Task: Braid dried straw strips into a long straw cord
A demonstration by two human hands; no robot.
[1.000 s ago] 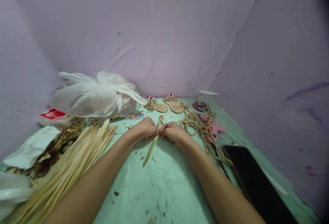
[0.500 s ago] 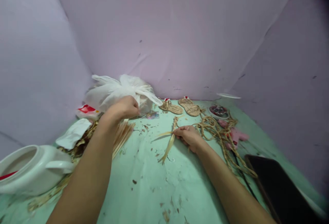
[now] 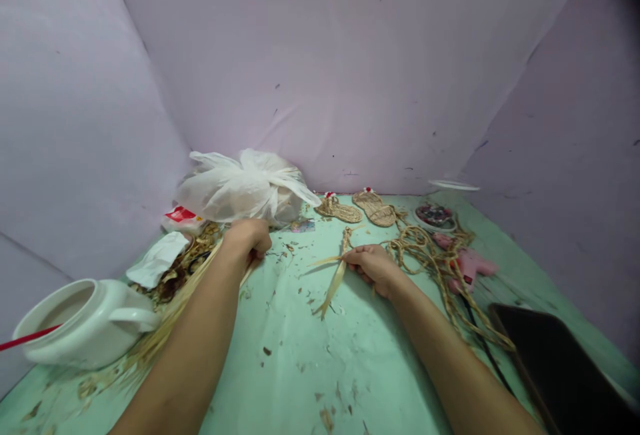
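Note:
My right hand (image 3: 373,266) rests on the green table (image 3: 300,355), fingers closed on a braided straw cord (image 3: 345,240) whose loose flat strands (image 3: 334,283) trail toward me. My left hand (image 3: 249,238) is out to the left, fingers curled down onto the far end of a bundle of pale straw strips (image 3: 170,315) that lies along my forearm. Whether it grips a strip is hidden by the knuckles.
A tied white plastic bag (image 3: 245,185) sits at the back left, a white pot (image 3: 85,322) lies at the near left. Two small woven sandals (image 3: 357,207), a coil of braided rope (image 3: 430,255), a pink glue gun (image 3: 467,263) and a dark tablet (image 3: 565,368) lie to the right.
My left hand let go of the braid, swung left toward the bag, then dropped onto the straw bundle. My right hand kept the braid. The view turned left, revealing the white pot.

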